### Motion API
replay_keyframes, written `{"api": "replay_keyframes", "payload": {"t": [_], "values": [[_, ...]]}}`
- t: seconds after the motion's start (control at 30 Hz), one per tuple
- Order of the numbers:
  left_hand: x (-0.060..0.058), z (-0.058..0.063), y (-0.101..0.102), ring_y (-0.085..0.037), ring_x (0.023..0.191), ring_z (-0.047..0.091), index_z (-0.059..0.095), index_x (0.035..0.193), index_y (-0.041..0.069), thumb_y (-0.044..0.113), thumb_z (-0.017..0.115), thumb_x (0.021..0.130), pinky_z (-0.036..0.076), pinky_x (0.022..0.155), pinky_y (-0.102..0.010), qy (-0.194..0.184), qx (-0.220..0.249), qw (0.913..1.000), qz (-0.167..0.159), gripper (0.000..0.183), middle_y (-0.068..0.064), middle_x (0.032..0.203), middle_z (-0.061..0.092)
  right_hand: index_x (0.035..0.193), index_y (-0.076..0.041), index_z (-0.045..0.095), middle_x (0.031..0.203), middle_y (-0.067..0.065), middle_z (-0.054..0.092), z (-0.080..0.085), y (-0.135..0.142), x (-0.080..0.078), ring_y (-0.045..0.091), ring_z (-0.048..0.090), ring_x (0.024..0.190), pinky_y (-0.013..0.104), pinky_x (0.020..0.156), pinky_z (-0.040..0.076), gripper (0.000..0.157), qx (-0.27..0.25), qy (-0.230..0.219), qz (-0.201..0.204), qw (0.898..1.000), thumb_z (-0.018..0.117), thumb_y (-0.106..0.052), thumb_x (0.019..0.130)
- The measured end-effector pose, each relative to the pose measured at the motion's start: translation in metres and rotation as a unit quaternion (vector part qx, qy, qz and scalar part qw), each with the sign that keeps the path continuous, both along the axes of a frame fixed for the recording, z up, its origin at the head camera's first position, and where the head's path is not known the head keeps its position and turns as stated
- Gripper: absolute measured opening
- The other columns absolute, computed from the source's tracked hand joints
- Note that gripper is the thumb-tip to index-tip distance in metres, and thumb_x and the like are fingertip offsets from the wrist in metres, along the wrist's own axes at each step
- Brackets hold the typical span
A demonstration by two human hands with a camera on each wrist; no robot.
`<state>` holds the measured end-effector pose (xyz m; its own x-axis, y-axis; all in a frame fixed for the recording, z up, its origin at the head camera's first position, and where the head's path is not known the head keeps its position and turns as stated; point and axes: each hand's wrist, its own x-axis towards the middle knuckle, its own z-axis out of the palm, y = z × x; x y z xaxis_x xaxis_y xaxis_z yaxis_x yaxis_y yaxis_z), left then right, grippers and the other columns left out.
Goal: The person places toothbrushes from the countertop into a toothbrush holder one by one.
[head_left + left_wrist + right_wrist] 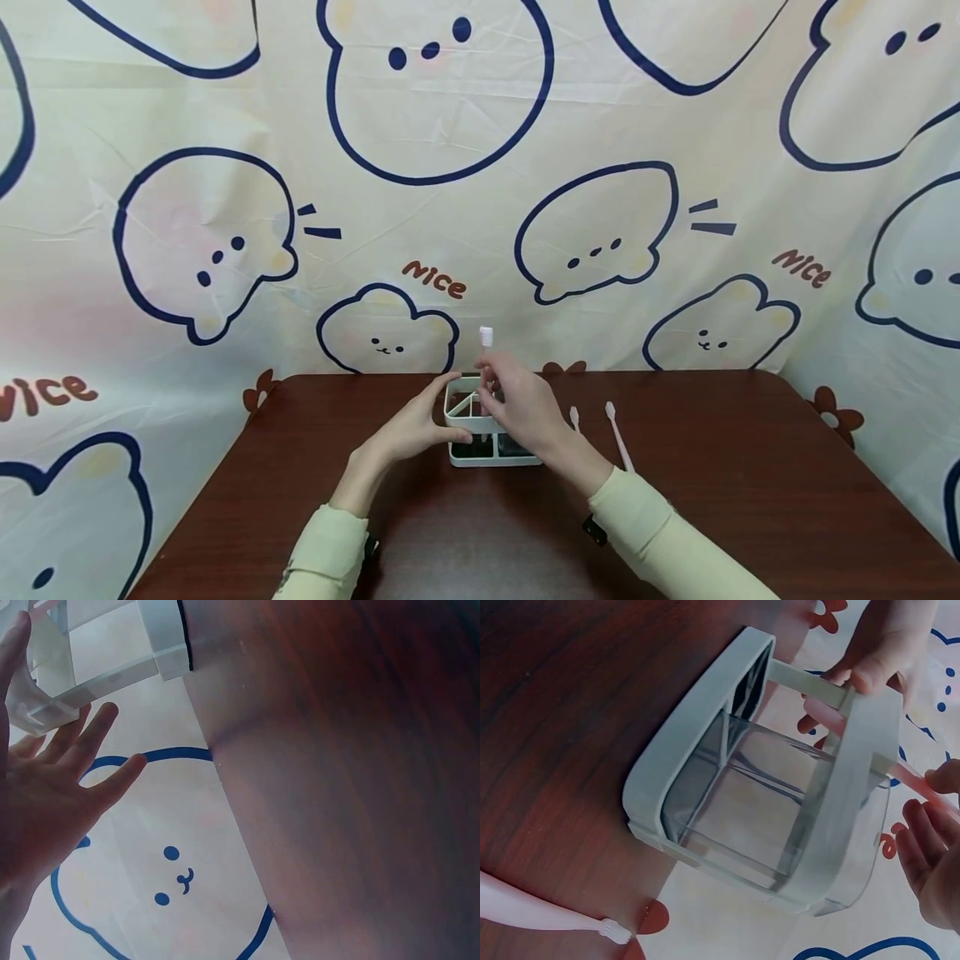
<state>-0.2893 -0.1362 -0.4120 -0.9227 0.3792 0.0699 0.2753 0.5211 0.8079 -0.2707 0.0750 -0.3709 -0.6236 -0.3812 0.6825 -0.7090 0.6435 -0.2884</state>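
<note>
A pale grey-green toothbrush holder [495, 461] with clear compartment walls stands near the table's far edge. My left hand [412, 427] grips its upper frame at the left, thumb in front and fingers spread behind. In the right wrist view the left thumb lies on the top rim [862, 742]. My right hand [525, 408] pinches a pink toothbrush [487, 337] that is upright, bristles up. The pink handle [919, 784] passes down through the top frame, its lower end showing inside the holder. Part of the holder is hidden behind the right hand.
Right of the holder, two more toothbrushes lie on the dark wooden table [720, 483]: one toothbrush [619, 437] shows most of its length, the other toothbrush [574, 417] is partly behind the right arm. A printed cloth [480, 233] hangs behind the table's far edge.
</note>
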Motion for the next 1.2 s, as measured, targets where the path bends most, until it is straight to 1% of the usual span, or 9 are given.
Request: {"api": "replay_keyframes", "payload": {"t": [0.1,0.23,0.33,0.43,0.5,0.7,0.83,1.07,1.2], "values": [[0.0,0.0,0.001,-0.025,0.129,0.049,0.031,0.153,0.027,0.036,0.086,0.076,0.038,0.112,-0.057,-0.001,0.002,1.0,-0.001,0.095,-0.005,0.153,0.041,0.114,-0.013,0.061,0.091,-0.003,0.065,-0.004,0.0,-0.001,0.006,0.064,0.073,0.016,0.06,0.053,0.032,0.02,0.032,-0.017,0.999,0.077,-0.01,0.086],[0.0,-0.001,0.001,-0.025,0.133,0.046,0.032,0.153,0.027,0.037,0.086,0.076,0.037,0.113,-0.057,0.001,0.001,1.0,0.0,0.095,-0.004,0.154,0.039,0.111,-0.014,0.063,0.088,-0.004,0.065,-0.008,0.0,-0.003,0.006,0.059,0.069,0.024,0.064,0.055,0.03,0.046,0.082,-0.034,0.995,0.077,-0.011,0.084],[0.0,-0.001,0.001,-0.026,0.135,0.045,0.031,0.153,0.027,0.038,0.086,0.076,0.036,0.113,-0.057,0.003,-0.001,1.0,-0.001,0.096,-0.004,0.155,0.038,0.11,-0.015,0.063,0.092,-0.004,0.068,-0.009,0.001,-0.003,0.008,0.062,0.074,0.031,0.071,0.057,0.029,0.067,0.107,-0.042,0.991,0.076,-0.012,0.085],[0.0,-0.001,0.001,-0.026,0.135,0.045,0.031,0.153,0.027,0.039,0.086,0.075,0.036,0.114,-0.057,0.001,0.002,1.0,-0.001,0.097,-0.004,0.155,0.039,0.111,-0.016,0.064,0.098,-0.002,0.072,-0.01,0.001,-0.003,0.011,0.067,0.082,0.035,0.079,0.058,0.028,0.088,0.121,-0.047,0.988,0.075,-0.013,0.085],[0.0,0.0,0.001,-0.026,0.135,0.045,0.031,0.153,0.027,0.04,0.086,0.075,0.037,0.114,-0.057,0.0,0.002,1.0,0.0,0.097,-0.004,0.155,0.039,0.111,-0.015,0.066,0.1,-0.002,0.073,-0.012,0.002,-0.002,0.012,0.069,0.085,0.035,0.082,0.058,0.027,0.104,0.127,-0.05,0.985,0.075,-0.014,0.086],[0.0,0.0,0.001,-0.027,0.131,0.048,0.029,0.154,0.027,0.039,0.086,0.076,0.039,0.112,-0.056,0.0,0.0,1.0,-0.001,0.097,-0.007,0.157,0.037,0.105,-0.014,0.068,0.091,-0.003,0.073,-0.017,0.003,-0.002,0.012,0.067,0.08,0.031,0.08,0.058,0.02,0.152,0.129,-0.052,0.979,0.076,-0.017,0.086],[0.0,0.0,0.002,-0.028,0.131,0.048,0.029,0.154,0.027,0.039,0.086,0.076,0.039,0.112,-0.055,-0.002,0.0,1.0,-0.001,0.098,-0.007,0.156,0.038,0.105,-0.016,0.069,0.097,-0.003,0.075,-0.018,0.004,-0.002,0.013,0.068,0.086,0.032,0.083,0.058,0.02,0.169,0.13,-0.054,0.975,0.077,-0.02,0.087],[-0.001,-0.001,0.001,-0.03,0.133,0.047,0.03,0.154,0.026,0.036,0.087,0.076,0.039,0.112,-0.056,-0.001,0.005,1.0,-0.004,0.097,-0.006,0.153,0.041,0.102,-0.02,0.072,0.095,-0.002,0.074,-0.017,0.007,0.001,0.017,0.069,0.092,0.039,0.088,0.055,0.016,0.152,0.141,-0.048,0.977,0.076,-0.023,0.088],[0.0,-0.001,0.002,-0.03,0.135,0.047,0.03,0.154,0.025,0.033,0.087,0.076,0.039,0.112,-0.056,0.001,0.004,1.0,-0.001,0.096,-0.006,0.153,0.04,0.103,-0.021,0.073,0.092,-0.004,0.073,-0.017,0.011,0.002,0.017,0.068,0.092,0.039,0.088,0.054,0.015,0.137,0.131,-0.048,0.981,0.075,-0.024,0.088]]}}
